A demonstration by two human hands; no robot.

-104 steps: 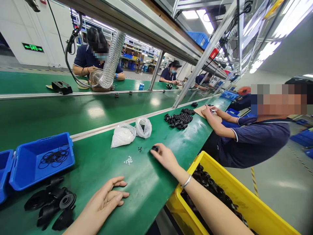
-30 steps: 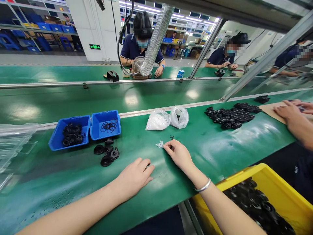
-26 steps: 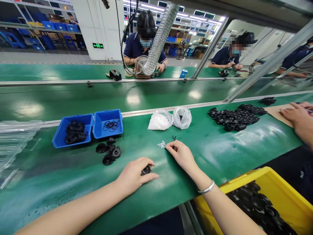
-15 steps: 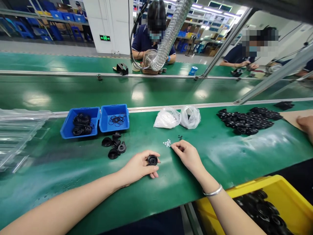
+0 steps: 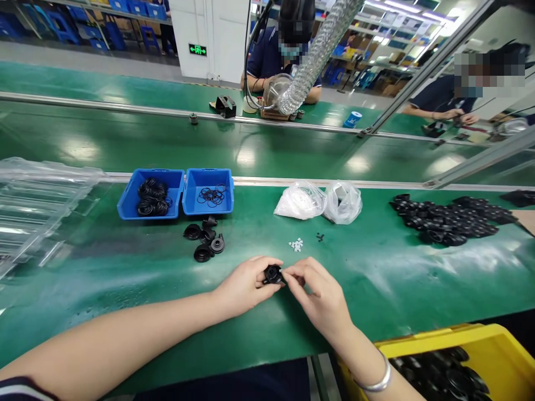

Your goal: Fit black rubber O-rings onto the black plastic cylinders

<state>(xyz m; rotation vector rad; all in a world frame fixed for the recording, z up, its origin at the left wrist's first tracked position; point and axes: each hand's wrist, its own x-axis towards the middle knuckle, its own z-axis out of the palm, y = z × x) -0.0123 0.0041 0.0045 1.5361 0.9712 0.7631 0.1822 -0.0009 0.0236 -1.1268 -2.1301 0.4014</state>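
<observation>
My left hand (image 5: 246, 287) holds a round black plastic part (image 5: 273, 273) between thumb and fingers, its ringed, hollow face turned up. At that part's right edge, my right hand (image 5: 320, 292) has thumb and forefinger pinched together. A tiny pale piece seems to show at those fingertips, mostly hidden. Just beyond the hands lies a small heap of white plastic pieces (image 5: 296, 244). Beside it on the right are several tiny black pieces (image 5: 320, 237). More round black parts (image 5: 203, 253) lie loosely grouped to the left.
Two blue bins stand at the back left, one with black rings (image 5: 211, 196), one with bundled black rings (image 5: 152, 197). Two plastic bags (image 5: 298, 201) sit behind the white heap. Black parts (image 5: 451, 220) are piled right. A yellow crate (image 5: 501, 345) stands lower right; clear trays (image 5: 37, 206) lie left.
My right hand has come from the white heap to the black part in my left hand. The camera view has shifted. A person's hand at the right edge is out of view.
</observation>
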